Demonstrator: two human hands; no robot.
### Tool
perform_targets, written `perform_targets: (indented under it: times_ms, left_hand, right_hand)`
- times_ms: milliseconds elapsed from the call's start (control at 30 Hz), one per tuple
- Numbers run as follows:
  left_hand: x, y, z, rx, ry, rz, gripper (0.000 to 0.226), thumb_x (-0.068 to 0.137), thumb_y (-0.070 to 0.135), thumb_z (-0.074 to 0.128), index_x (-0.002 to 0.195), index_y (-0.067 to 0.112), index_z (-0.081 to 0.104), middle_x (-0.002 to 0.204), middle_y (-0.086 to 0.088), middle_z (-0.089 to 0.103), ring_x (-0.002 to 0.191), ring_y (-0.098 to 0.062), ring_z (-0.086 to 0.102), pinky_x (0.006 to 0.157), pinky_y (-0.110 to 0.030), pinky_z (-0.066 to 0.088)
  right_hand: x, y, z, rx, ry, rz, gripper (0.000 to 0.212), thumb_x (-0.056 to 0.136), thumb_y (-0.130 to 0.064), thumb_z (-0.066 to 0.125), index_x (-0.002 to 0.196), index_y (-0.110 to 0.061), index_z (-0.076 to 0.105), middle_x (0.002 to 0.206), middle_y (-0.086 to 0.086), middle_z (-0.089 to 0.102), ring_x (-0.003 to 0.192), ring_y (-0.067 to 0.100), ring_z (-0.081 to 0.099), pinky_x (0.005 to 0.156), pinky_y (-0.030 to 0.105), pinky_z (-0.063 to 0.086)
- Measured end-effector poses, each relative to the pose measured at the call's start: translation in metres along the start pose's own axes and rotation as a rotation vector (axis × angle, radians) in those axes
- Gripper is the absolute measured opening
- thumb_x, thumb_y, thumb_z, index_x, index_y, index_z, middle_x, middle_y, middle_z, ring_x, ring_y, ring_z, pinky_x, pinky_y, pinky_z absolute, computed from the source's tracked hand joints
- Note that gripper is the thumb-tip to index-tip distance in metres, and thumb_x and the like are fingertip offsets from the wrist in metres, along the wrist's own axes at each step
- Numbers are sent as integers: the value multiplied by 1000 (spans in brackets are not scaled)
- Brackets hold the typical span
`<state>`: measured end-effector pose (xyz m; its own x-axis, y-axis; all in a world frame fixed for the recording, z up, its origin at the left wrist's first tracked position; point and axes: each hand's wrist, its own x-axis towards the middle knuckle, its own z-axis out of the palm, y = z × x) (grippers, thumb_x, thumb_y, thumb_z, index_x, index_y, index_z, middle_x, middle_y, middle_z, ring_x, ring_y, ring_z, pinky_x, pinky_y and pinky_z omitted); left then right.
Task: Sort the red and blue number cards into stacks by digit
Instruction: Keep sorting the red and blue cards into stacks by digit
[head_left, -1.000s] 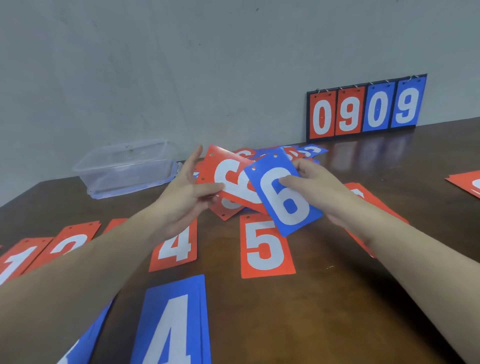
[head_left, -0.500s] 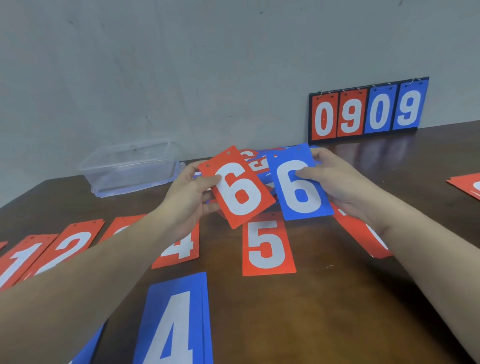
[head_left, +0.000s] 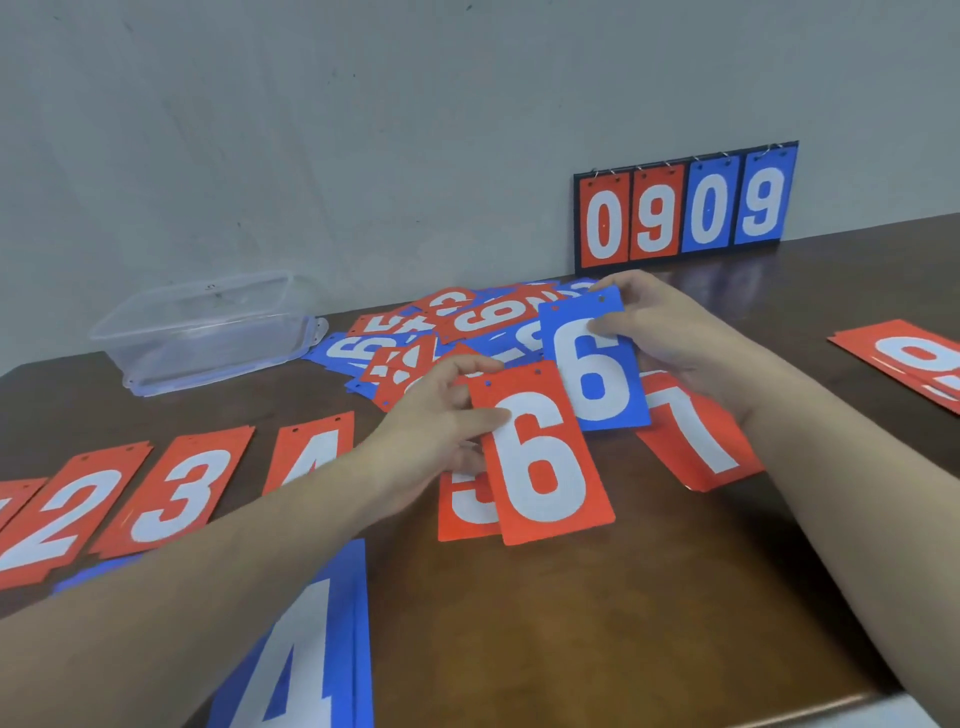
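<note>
My left hand pinches the left edge of a red 6 card, held low over the red 5 card. My right hand grips a blue 6 card by its right edge, just behind and right of the red 6. A mixed heap of red and blue cards lies behind both hands. Sorted red cards lie in a row: a 2, a 3, a 4, and a 7 under my right wrist. A blue 4 lies nearest me.
A clear plastic box stands at the back left of the dark wooden table. A flip scoreboard reading 0909 leans on the wall. More red cards lie at the right edge. The table's front corner is at lower right.
Both hands have come down and toward me with their 6 cards. The red 6 now hangs over the red 5, and the blue 6 has turned more upright behind it.
</note>
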<state>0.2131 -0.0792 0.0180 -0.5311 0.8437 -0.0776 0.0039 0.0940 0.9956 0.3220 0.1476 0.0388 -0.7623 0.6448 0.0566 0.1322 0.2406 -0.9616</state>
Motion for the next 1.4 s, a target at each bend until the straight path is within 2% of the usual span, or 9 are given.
perform_targets:
  times_ms: [167, 400, 567, 767, 867, 967, 1133, 1300, 1400]
  left_hand:
    - [-5, -6, 23, 208, -92, -5, 42, 91, 10, 71, 124, 30, 53, 108, 3, 76, 94, -21, 75, 77, -40, 62]
    - [-5, -7, 34, 412, -8, 70, 36, 89, 18, 75, 114, 37, 57, 109, 9, 73, 91, -8, 74, 77, -31, 63]
    - [15, 0, 37, 503, 69, 77, 38, 90, 19, 74, 116, 37, 53, 115, 3, 70, 89, -16, 74, 72, -32, 63]
    - [43, -2, 48, 717, 170, 157, 41, 91, 21, 72, 123, 35, 50, 119, 1, 61, 95, -15, 66, 62, -21, 54]
    - [53, -5, 50, 914, 197, 144, 48, 89, 28, 74, 131, 33, 51, 133, -1, 56, 118, -23, 56, 86, -35, 56]
    - [48, -7, 50, 1090, 263, 229, 44, 90, 35, 72, 130, 36, 55, 142, 2, 49, 133, -23, 41, 109, -47, 38]
    - [17, -15, 46, 1155, -50, 438, 31, 94, 46, 63, 124, 37, 61, 128, 16, 57, 121, -7, 49, 103, -44, 44]
    - [7, -18, 34, 1261, -152, 388, 31, 100, 43, 53, 129, 36, 60, 133, 18, 58, 117, -3, 52, 100, -35, 47]
    - [10, -18, 32, 1270, -140, 362, 33, 102, 40, 51, 134, 35, 58, 140, 16, 55, 128, -5, 48, 106, -30, 43]
  right_hand:
    - [4, 7, -4, -31, 42, 30, 27, 93, -23, 71, 113, -25, 53, 112, 1, 70, 92, 16, 74, 66, 32, 63]
    - [-9, 12, -11, 110, 59, 97, 31, 91, -25, 73, 115, -21, 55, 105, 1, 75, 88, 17, 76, 66, 33, 62]
    - [-31, 9, -46, 216, 244, 55, 32, 93, -18, 71, 121, -20, 56, 111, 3, 71, 90, 17, 74, 62, 30, 62]
    - [-64, 18, -77, 103, 201, 117, 33, 90, -21, 74, 118, -22, 57, 110, 4, 72, 92, 22, 74, 70, 37, 62]
    - [-77, 29, -80, 23, 121, 139, 28, 88, -22, 75, 108, -22, 57, 108, 7, 74, 92, 25, 75, 82, 47, 61]
    - [-87, 34, -78, -19, 54, 167, 31, 86, -23, 78, 108, -21, 56, 105, 7, 76, 94, 26, 75, 89, 52, 58]
    - [-106, 29, -61, -110, -30, 142, 27, 89, -23, 74, 104, -22, 52, 99, 2, 76, 86, 15, 76, 61, 28, 59]
    - [-129, 22, -29, -209, -161, 104, 25, 90, -21, 74, 101, -22, 52, 95, 2, 77, 83, 12, 76, 59, 28, 58]
    - [-140, 23, -16, -299, -184, 43, 24, 89, -16, 75, 98, -23, 54, 85, 1, 74, 72, 6, 73, 61, 27, 57]
